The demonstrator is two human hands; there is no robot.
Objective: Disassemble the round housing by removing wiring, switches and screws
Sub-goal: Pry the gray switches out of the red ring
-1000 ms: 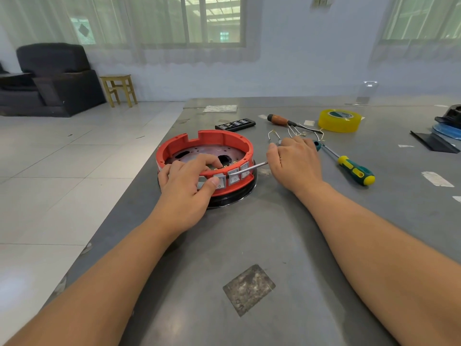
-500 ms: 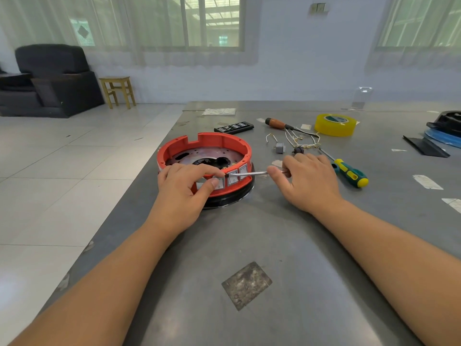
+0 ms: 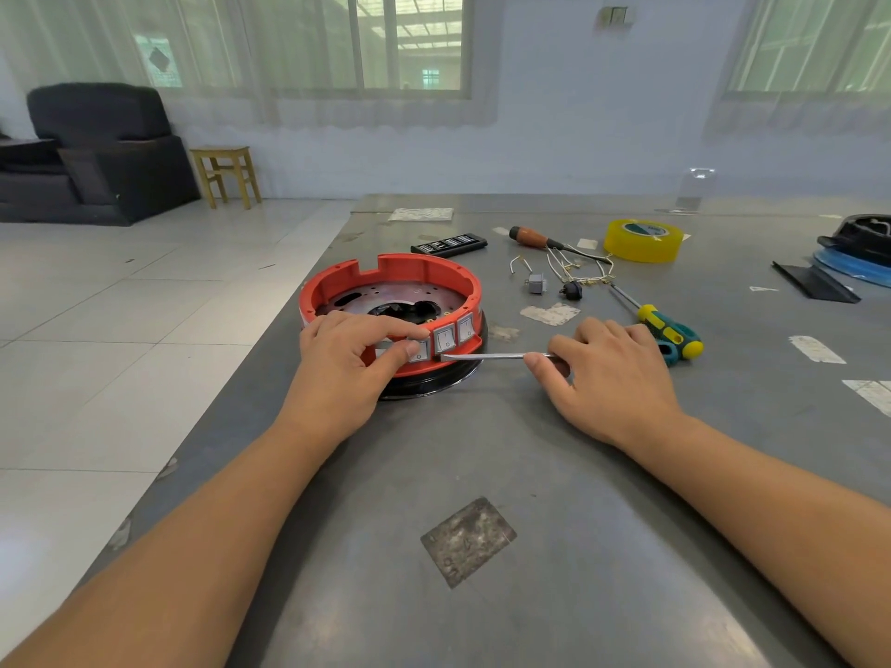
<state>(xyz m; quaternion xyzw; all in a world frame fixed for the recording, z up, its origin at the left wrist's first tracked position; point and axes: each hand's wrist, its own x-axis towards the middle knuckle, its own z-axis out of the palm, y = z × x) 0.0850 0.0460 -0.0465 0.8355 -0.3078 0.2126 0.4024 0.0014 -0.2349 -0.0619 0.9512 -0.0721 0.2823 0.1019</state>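
Grey and scuffed, the metal workbench [image 3: 554, 474] carries the red round housing [image 3: 390, 282] near its left edge, seated on a black base ring. All places below are given from that housing. On its near wall sit three white rocker switches [image 3: 446, 338] in a row. The left hand [image 3: 347, 359] grips the near rim, fingers hooked inside and thumb pressed on the switch nearest it. The right hand [image 3: 610, 373], just right of the housing, pinches the handle of a slim metal screwdriver [image 3: 487, 356] whose tip meets the wall just below the middle switch.

Removed wiring [image 3: 573, 270] and a small grey part lie beyond and to the right, so the step in hand looks like prying out the switches. The next move probably calls for levering the tip under a switch bezel while the left hand steadies the housing and the thumb pushes.
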